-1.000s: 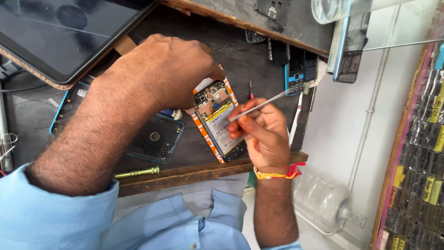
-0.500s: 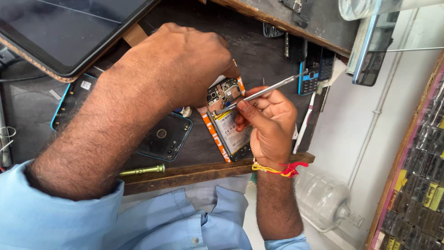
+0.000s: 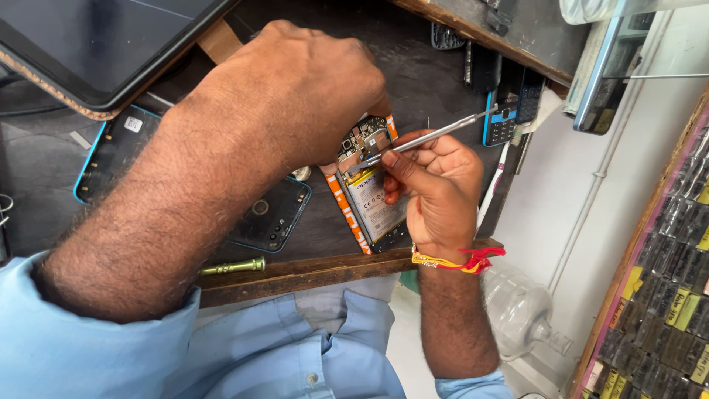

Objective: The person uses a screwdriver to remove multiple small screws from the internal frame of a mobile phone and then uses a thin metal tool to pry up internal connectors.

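An opened phone with an orange frame, a pale battery and a bare circuit board lies on the dark workbench. My left hand covers its upper end and holds it down. Metal tweezers sit pinched in my right hand, their tips touching the circuit board near the phone's top. A red and yellow thread is tied around my right wrist.
A blue-edged phone back cover lies under my left forearm. A tablet rests at the top left. A brass screwdriver lies on the bench's wooden front edge. Small keypad phones and a white toothbrush sit at the right.
My right hand has swung the tweezers up, so the tips now rest on the circuit board at the phone's top. My left hand kept its hold on the phone.
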